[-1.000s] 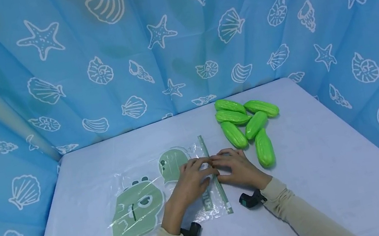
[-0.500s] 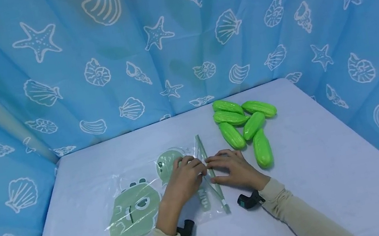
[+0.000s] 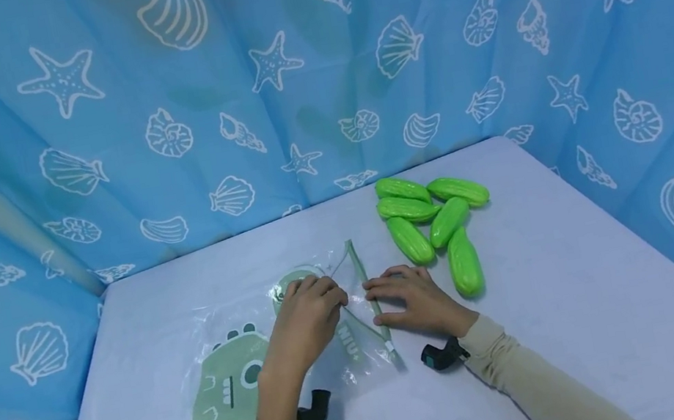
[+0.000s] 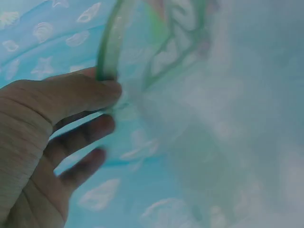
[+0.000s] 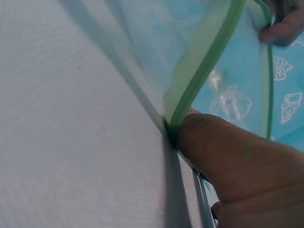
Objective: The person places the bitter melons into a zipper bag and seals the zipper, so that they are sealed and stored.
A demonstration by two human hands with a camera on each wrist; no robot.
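Zip-lock bag (image 3: pixel 279 346), clear with a green cartoon dinosaur print, lies on the pale table (image 3: pixel 595 315) left of six green toy cucumbers (image 3: pixel 434 227). Its mouth, flat a second ago, now gapes: the left hand (image 3: pixel 305 319) pinches one green zipper strip (image 3: pixel 371 301) and has drawn it leftward, while the right hand (image 3: pixel 415 301) pins the other strip under a curled thumb, so the seal is parting.

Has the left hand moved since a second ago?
Yes. The left hand has drawn left, away from the right hand, pulling the zip bag mouth open; the cucumbers stayed put.
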